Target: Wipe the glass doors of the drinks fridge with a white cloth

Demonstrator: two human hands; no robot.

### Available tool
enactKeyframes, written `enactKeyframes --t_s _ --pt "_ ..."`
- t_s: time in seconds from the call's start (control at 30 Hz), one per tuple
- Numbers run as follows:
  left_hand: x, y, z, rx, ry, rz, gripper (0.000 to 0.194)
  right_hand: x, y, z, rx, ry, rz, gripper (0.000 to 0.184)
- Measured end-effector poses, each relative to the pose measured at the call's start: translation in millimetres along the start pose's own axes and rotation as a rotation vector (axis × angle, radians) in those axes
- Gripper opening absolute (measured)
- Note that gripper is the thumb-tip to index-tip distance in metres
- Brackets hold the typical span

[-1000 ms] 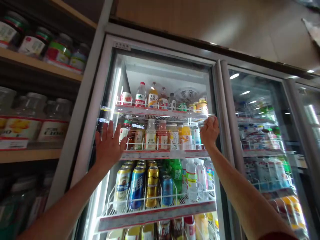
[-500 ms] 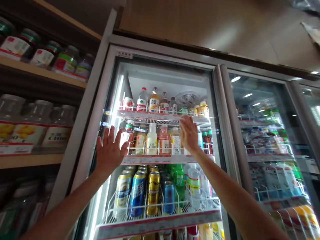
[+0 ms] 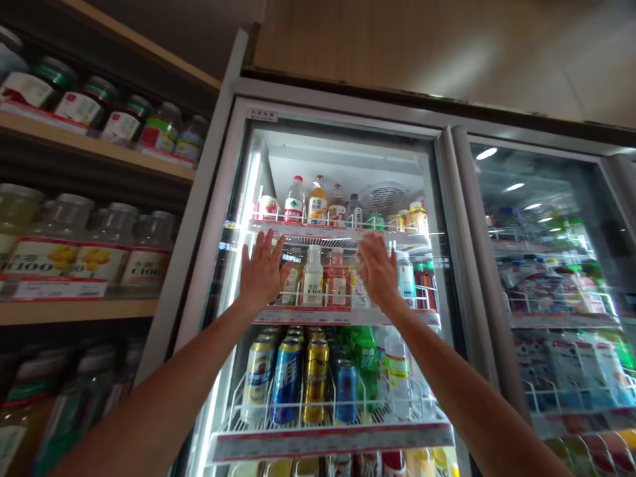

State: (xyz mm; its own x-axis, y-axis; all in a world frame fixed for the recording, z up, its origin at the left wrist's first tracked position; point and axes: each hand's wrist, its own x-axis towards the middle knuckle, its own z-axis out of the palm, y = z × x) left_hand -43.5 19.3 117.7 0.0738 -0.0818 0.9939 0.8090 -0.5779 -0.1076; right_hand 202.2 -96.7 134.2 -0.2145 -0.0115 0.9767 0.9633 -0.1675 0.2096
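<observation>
Both of my hands are raised in front of a lit drinks fridge with a closed glass door (image 3: 348, 149). My left hand (image 3: 262, 273) is open, fingers spread, before the left end of the second shelf. It holds nothing. Further right, my right hand (image 3: 378, 273) is also raised and empty, with its fingertips blurred. Whether either palm touches the glass I cannot tell. Between the hands show a pale C100 bottle (image 3: 313, 278) and a pink bottle (image 3: 336, 279). Below them stand a gold can (image 3: 316, 381), a blue can (image 3: 286, 383) and green bottles (image 3: 365, 354).
An open shelf (image 3: 99, 149) with jars and bottles rises on the left. A second fridge door (image 3: 551, 265) with more drinks is on the right, past a vertical door handle (image 3: 460, 218). Wood panelling (image 3: 397, 46) runs above the fridges.
My left hand has moved right and slightly up, closer to my right hand. The view has shifted a little left, so the fridge sits further right. My right hand stays raised.
</observation>
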Motion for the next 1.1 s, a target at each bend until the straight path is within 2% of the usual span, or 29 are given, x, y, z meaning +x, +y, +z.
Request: enactKeyframes --t_s 0.07,0.1,0.13,0.17,0.2,0.3,0.33,0.37,0.4,0.5,0.53,0.57,0.6,0.7,0.73,0.77,0.8,0.9,0.93,0.97,1.0,1.1 --pt "0.2 0.7 4.8 0.005 0.006 -0.011 0.056 10.9 10.2 -1.6 -0.014 0.139 0.26 0.049" --pt "-0.6 0.5 6.1 0.007 0.009 -0.008 0.056 15.8 9.0 -0.2 -0.006 0.18 0.331 0.049" --pt "-1.7 -0.2 6.5 0.008 0.008 0.0 0.055 19.1 1.9 2.9 0.013 0.184 0.329 0.049" --pt "-2.8 -1.7 5.9 0.007 0.006 0.005 0.055 20.3 -10.8 7.1 0.039 0.156 0.256 0.05" --pt "-4.0 -4.3 4.2 0.006 0.001 0.007 0.054 19.7 -27.6 11.9 0.067 0.101 0.124 0.05" --pt "-9.3 -22.4 -6.2 0.01 0.011 -0.035 0.055 15.8 -76.6 23.6 0.118 -0.096 -0.367 0.053" --pt "-12.1 -31.9 -11.2 0.016 0.021 -0.061 0.056 17.6 -85.2 25.2 0.116 -0.133 -0.46 0.054" --pt "-15.7 -42.5 -16.7 0.023 0.03 -0.086 0.056 21.9 -88.7 25.8 0.106 -0.138 -0.467 0.054" --pt "-20.0 -53.6 -22.7 0.032 0.035 -0.103 0.057 28.6 -88.3 26.0 0.092 -0.116 -0.387 0.054" --pt "-37.1 -82.8 -40.6 0.065 0.04 -0.132 0.056 50.2 -87.2 30.7 0.065 0.003 0.047 0.048" --pt "-43.5 -89.7 -45.7 0.078 0.045 -0.14 0.056 52.8 -94.0 34.2 0.073 0.003 0.088 0.047" --pt "-49.8 -95.1 -50.1 0.09 0.048 -0.146 0.055 51.3 -105.6 38.1 0.09 -0.024 0.037 0.047" --pt "-55.9 -99.1 -53.7 0.099 0.048 -0.151 0.055 45.9 -120.9 41.8 0.112 -0.067 -0.081 0.047" --pt "-72.1 -107.2 -60.6 0.113 0.036 -0.164 0.054 22.8 -169.1 48.9 0.186 -0.192 -0.534 0.046" --pt "-76.9 -109.5 -61.9 0.114 0.033 -0.17 0.054 19.3 -179.7 49.8 0.204 -0.21 -0.626 0.046" --pt "-81.3 -111.9 -63.0 0.116 0.033 -0.181 0.054 19.8 -186.4 50.5 0.215 -0.208 -0.647 0.045" --pt "-85.5 -114.4 -63.9 0.119 0.038 -0.193 0.055 24.0 -189.7 51.2 0.218 -0.188 -0.592 0.045" --pt "-96.9 -120.5 -66.7 0.122 0.042 -0.225 0.055 39.4 -193.8 54.9 0.211 -0.086 -0.255 0.045" --pt "-100.2 -121.6 -68.2 0.119 0.043 -0.233 0.055 38.1 -197.8 56.5 0.215 -0.079 -0.219 0.045" --pt "-103.2 -122.3 -70.3 0.112 0.043 -0.24 0.055 31.4 -203.9 57.9 0.226 -0.099 -0.257 0.046" --pt "-105.9 -122.5 -73.1 0.102 0.045 -0.247 0.055 19.9 -211.4 58.8 0.241 -0.137 -0.355 0.046" --pt "-111.6 -122.3 -84.4 0.078 0.05 -0.267 0.056 -22.2 -230.5 56.2 0.295 -0.271 -0.752 0.044"
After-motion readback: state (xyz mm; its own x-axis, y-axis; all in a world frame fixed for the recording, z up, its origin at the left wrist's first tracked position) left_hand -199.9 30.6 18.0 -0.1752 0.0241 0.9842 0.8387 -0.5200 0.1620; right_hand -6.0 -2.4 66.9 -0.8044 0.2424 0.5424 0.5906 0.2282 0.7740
